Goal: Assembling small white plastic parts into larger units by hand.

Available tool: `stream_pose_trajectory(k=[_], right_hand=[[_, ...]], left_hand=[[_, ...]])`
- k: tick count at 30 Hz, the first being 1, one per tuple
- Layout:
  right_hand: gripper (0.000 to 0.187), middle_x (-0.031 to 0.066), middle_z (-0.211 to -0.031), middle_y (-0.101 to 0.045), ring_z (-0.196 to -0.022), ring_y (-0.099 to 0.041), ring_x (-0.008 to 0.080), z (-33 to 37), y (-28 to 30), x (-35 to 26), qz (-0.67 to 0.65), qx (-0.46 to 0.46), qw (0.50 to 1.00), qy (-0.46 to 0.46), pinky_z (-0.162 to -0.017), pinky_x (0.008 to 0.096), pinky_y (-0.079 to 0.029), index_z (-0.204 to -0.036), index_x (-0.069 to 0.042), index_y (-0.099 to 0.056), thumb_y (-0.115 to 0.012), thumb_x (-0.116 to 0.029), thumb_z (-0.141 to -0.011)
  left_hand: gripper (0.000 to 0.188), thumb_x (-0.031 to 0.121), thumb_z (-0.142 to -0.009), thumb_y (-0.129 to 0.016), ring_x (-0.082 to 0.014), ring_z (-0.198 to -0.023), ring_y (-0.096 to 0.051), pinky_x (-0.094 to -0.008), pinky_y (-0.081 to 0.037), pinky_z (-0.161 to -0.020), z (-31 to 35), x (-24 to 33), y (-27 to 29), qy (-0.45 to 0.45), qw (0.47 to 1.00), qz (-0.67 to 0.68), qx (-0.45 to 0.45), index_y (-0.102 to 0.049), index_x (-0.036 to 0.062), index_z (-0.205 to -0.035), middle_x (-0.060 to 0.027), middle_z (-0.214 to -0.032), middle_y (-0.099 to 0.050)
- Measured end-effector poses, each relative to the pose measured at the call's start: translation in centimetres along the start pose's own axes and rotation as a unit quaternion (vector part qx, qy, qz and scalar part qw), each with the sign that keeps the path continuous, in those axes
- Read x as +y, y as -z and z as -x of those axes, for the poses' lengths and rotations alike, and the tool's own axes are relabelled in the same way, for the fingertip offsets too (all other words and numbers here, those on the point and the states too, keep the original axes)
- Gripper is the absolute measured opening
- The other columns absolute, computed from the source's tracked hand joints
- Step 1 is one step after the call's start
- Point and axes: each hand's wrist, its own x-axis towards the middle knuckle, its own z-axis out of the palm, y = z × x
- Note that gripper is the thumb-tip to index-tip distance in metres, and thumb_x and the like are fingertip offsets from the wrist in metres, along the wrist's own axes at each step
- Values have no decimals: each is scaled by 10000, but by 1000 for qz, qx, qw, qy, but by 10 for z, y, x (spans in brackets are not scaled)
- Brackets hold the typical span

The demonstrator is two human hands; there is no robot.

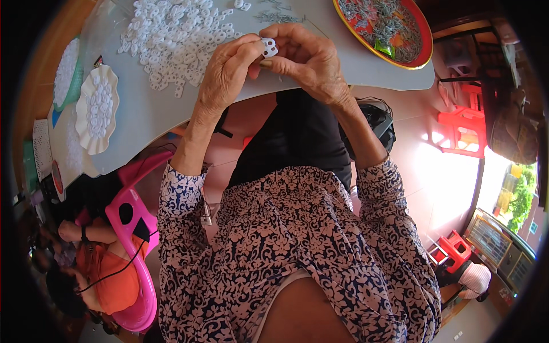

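Both my hands meet over the near edge of the grey table [143, 114]. Between them is a small white plastic piece with dark holes [269, 48]. My left hand [229, 67] is closed, its fingertips pinching the piece from the left. From the right, my right hand [311, 64] holds it between curled fingers and thumb. A large heap of similar white pieces [171, 40] spreads just left of my hands. Beyond my right hand lie loose grey metal pins [280, 16]. Whether a pin is in my fingers is hidden.
At the right, a red and yellow round tray [428, 43] holds many grey pins and a green wrapper. A white wavy-edged dish [84, 134] and a green basket [75, 86] hold white pieces at the left. Another person in orange [114, 268] sits on a pink chair [128, 208]; red stools [463, 128] stand right.
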Motion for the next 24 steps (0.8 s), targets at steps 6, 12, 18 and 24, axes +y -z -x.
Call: stream_pose_trajectory(k=[6,12,18,24], right_hand=[[267,31,-752,-628,-713,-627,85,1,2,15,60,16,998,20,-634,218,-497,-1023,10,-547,-679,-93,-814],[216,50,-677,-612,-608,-611,122,2,-1,3,228,31,972,50,-544,249,-467,-938,-4,-538,-680,-94,-803],[184,70,-672,-625,-595,-621,164,3,-1,4,251,34,965,73,-541,262,-471,-907,-9,-528,-665,-87,-811],[153,89,-708,-658,-673,-653,147,-1,-1,9,232,30,965,118,-560,240,-483,-886,8,-529,-635,-93,-844]], left_hand=[[246,214,-908,-403,-168,-556,-464,-310,-380,-535,0,0,-2,23,1000,-10,-2,-534,16,-842,-61,-716,-524],[161,145,-896,-418,-202,-551,-471,-320,-382,-525,1,-3,-9,-43,997,-54,15,-508,26,-834,-70,-687,-491],[88,92,-882,-432,-224,-547,-473,-330,-383,-507,1,-6,-9,-121,988,-99,7,-490,29,-866,-84,-656,-454],[167,138,-881,-434,-202,-541,-457,-311,-383,-535,-2,-6,-8,-61,998,-32,11,-501,22,-782,-80,-635,-454]])
